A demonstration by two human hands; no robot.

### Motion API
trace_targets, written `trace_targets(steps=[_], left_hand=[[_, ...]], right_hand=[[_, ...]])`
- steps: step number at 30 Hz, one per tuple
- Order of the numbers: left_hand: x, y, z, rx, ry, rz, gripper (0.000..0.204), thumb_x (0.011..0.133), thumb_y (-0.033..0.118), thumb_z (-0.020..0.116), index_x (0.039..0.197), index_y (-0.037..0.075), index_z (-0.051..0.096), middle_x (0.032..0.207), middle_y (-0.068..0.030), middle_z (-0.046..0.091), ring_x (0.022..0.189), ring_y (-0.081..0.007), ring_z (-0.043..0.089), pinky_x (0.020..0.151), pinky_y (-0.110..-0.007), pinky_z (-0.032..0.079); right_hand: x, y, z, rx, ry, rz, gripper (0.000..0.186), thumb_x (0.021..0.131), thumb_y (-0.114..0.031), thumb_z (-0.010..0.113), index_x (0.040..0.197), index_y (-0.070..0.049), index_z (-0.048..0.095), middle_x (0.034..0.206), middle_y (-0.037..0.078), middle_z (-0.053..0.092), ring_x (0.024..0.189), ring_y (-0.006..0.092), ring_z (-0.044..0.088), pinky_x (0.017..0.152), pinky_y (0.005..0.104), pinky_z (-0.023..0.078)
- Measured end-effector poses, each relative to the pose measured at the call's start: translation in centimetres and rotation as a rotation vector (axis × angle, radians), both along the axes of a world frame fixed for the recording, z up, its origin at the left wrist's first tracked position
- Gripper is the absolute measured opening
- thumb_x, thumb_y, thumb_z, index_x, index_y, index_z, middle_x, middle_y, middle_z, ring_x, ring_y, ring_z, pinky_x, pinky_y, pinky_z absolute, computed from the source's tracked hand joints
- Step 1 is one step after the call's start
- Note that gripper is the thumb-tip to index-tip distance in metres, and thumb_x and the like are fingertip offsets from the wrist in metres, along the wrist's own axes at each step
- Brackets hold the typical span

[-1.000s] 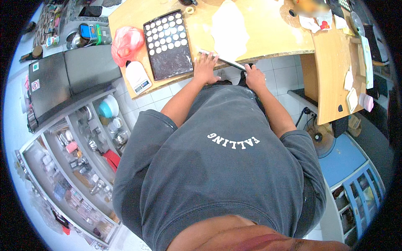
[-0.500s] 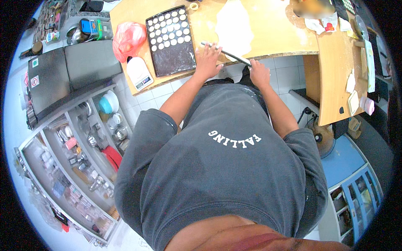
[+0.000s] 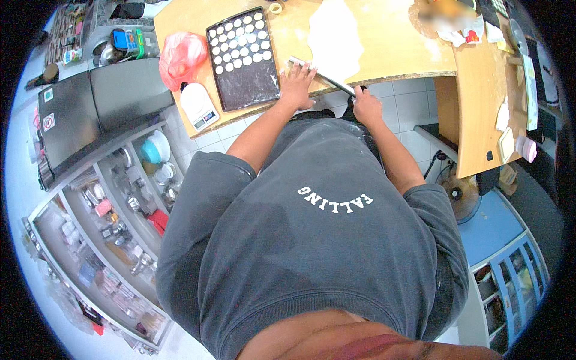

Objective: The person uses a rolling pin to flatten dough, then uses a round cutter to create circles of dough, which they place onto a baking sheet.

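Note:
My right hand (image 3: pixel 368 107) is closed round the near right end of a long thin metal bar (image 3: pixel 337 84), silvery with a dark end, whose exact kind I cannot make out. The bar slants along the table's front edge, its far end up and to the left. Across that far end lies my left hand (image 3: pixel 296 87), palm down with fingers spread. Just beyond the bar is a flat white sheet (image 3: pixel 335 42) that looks like rolled-out dough. Left of my left hand, a black baking tray (image 3: pixel 249 87) bears rows of small pale rounds (image 3: pixel 238 44); its near part is bare.
A white scale (image 3: pixel 200 108) and a red-pink plastic bag (image 3: pixel 182 57) sit at the wooden table's (image 3: pixel 396 60) left end. Near the tray's far edge is a small ring (image 3: pixel 276 8). Shelving (image 3: pixel 114 222) stands at left, a fan (image 3: pixel 461 195) under the right side.
My right hand has shifted slightly left, and the bar has turned so that it now shows a bright, shiny face. My left hand has stayed almost in place.

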State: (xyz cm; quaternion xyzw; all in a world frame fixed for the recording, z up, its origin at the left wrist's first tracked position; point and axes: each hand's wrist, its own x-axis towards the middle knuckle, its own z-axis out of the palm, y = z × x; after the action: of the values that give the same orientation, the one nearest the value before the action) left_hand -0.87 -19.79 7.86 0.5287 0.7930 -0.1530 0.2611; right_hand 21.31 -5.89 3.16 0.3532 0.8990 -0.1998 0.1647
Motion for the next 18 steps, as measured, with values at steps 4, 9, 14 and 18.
trace_targets(steps=[4, 9, 14, 18], left_hand=[[0.2, -1.2, -0.7, 0.06, 0.018, -0.007, 0.112, 0.078, 0.056, 0.079, 0.166, 0.022, 0.018, 0.173, -0.0088, 0.014, 0.159, -0.0363, 0.013, 0.123, -0.067, 0.018], [0.9, -1.3, -3.0, 0.194, 0.0, 0.059, 0.109, 0.079, 0.061, 0.075, 0.165, 0.019, 0.022, 0.173, -0.0099, 0.014, 0.159, -0.0371, 0.014, 0.124, -0.065, 0.016], [0.2, 1.7, -4.0, 0.299, -0.036, 0.063, 0.109, 0.082, 0.078, 0.061, 0.165, 0.017, 0.023, 0.172, -0.0132, 0.015, 0.159, -0.0389, 0.009, 0.124, -0.064, 0.014], [0.4, 3.5, -4.0, 0.264, -0.01, 0.072, 0.112, 0.081, 0.082, 0.057, 0.166, 0.017, 0.022, 0.172, -0.014, 0.015, 0.159, -0.0412, 0.005, 0.124, -0.065, 0.012]], right_hand=[[0.4, -0.5, -0.4, 0.02, 0.026, 0.02, 0.031, 0.096, -0.021, 0.057, 0.126, -0.012, 0.051, 0.108, 0.018, 0.063, 0.096, 0.0409, 0.069, 0.077, 0.0584, 0.056], [0.4, -1.0, -1.2, -0.009, 0.031, -0.005, 0.032, 0.097, -0.021, 0.057, 0.126, -0.011, 0.05, 0.107, 0.019, 0.063, 0.095, 0.0416, 0.069, 0.077, 0.0586, 0.056], [-0.3, -0.3, -1.4, -0.02, 0.031, -0.048, 0.032, 0.098, -0.026, 0.059, 0.123, -0.009, 0.05, 0.107, 0.02, 0.064, 0.096, 0.0426, 0.069, 0.079, 0.059, 0.056], [-1.2, 0.7, -0.5, -0.09, -0.071, -0.092, 0.036, 0.101, -0.038, 0.059, 0.119, -0.009, 0.049, 0.109, 0.021, 0.067, 0.1, 0.0426, 0.069, 0.084, 0.0565, 0.055]])
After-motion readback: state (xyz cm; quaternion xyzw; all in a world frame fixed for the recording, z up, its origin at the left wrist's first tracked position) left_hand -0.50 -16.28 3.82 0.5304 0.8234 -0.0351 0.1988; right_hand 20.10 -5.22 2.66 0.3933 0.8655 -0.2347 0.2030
